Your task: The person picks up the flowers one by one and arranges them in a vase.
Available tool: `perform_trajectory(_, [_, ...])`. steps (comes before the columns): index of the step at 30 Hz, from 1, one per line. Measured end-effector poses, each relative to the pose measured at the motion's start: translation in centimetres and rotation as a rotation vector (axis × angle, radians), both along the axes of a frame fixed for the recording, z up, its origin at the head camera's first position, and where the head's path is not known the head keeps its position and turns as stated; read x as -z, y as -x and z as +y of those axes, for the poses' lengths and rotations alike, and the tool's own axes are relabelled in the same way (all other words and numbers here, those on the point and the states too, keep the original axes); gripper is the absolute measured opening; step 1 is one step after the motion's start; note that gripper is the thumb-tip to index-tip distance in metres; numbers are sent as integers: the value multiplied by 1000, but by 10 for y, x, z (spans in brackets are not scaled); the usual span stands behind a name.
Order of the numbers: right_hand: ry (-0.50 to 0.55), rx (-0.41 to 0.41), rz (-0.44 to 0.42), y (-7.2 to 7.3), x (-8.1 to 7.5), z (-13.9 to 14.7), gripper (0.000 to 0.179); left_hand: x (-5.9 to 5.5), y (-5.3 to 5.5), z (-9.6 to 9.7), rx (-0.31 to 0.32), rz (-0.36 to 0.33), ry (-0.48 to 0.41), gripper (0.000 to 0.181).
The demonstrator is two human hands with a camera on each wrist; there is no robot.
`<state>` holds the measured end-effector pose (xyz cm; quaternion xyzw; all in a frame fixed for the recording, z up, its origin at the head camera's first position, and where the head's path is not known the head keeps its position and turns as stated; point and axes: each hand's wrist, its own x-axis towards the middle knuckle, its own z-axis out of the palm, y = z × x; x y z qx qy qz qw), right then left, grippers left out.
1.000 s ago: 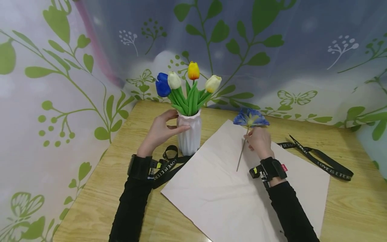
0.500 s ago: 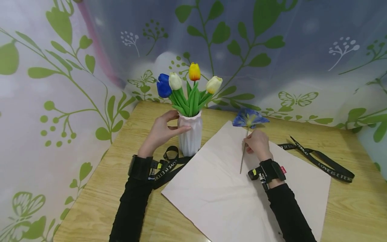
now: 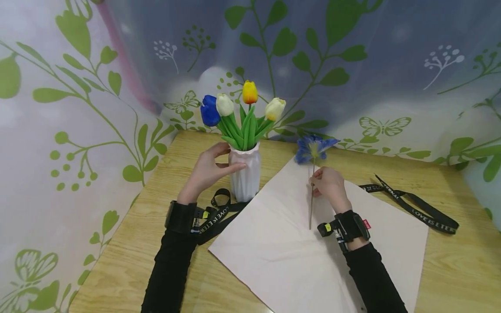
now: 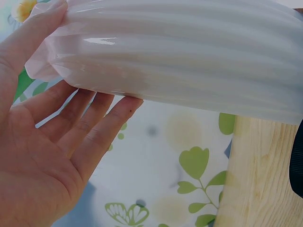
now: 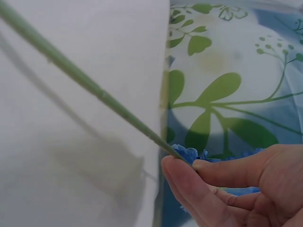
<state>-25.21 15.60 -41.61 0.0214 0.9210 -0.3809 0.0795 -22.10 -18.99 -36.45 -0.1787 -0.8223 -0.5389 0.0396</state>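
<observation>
My left hand (image 3: 207, 171) holds a ribbed white vase (image 3: 247, 180) near its rim. Seen from the left wrist, the thumb lies across the neck and the fingertips touch the vase's side (image 4: 165, 61). Upright in the vase stand a blue tulip (image 3: 210, 111), two white tulips and a yellow-orange tulip (image 3: 250, 92) with green leaves. Between thumb and fingers, my right hand (image 3: 329, 184) pinches the thin green stem (image 5: 102, 94) of a blue flower (image 3: 312, 150). Its bloom points toward the back and the stem's free end hangs over the pale sheet.
A pale square sheet (image 3: 282, 252) lies cornerwise on the wooden table (image 3: 129, 265). One black lettered ribbon (image 3: 221, 217) is beside the vase, another black ribbon (image 3: 422, 213) at the right. A leaf-patterned cloth (image 3: 372, 65) covers the wall behind.
My right hand has shifted slightly left with the blue flower, and the stem now stands more upright in the head view. The left hand keeps its place on the vase.
</observation>
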Motion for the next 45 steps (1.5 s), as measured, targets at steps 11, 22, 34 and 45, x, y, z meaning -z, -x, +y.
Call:
perform_trajectory(11, [-8, -62, 107, -17, -25, -15, 22, 0, -2, -2, -8, 8, -1, 61])
perform_trajectory(22, [14, -84, 259, -39, -57, -36, 23, 0, -2, -5, -14, 17, -4, 60])
perform_trajectory(34, [139, -53, 494, -57, -80, -44, 21, -2, 0, -3, 6, 12, -9, 60])
perform_trajectory(45, [273, -40, 788, -63, -121, -49, 17, 0, 0, -1, 4, 11, 2, 59])
